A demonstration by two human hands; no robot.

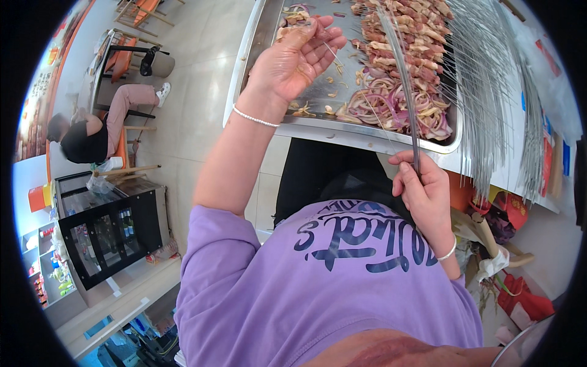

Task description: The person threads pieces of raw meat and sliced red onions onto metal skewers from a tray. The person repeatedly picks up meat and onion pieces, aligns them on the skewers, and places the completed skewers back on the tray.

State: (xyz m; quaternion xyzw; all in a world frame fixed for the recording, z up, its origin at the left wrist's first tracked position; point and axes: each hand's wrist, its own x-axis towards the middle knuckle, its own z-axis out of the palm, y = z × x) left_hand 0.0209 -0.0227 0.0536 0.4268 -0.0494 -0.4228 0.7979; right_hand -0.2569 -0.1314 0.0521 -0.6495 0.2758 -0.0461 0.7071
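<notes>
My left hand (300,59), wet and palm up, is over a steel tray (316,98) with its fingers half curled. A thin skewer runs from near my right hand to the left fingers; whether they grip anything is unclear. My right hand (422,188) is closed on a bundle of thin metal skewers (406,87) pointing away over the tray. Beyond the bundle lie rows of raw meat on skewers (403,41). Sliced red onion (394,103) fills the tray's near right part. More onion and pale pieces (296,13) lie at its far left.
Many loose metal skewers (486,101) lie on the white table right of the tray. A wooden stool (486,238) and red bags (523,298) are low at the right. A seated person (87,133) and a black-framed glass cabinet (114,229) are at the left.
</notes>
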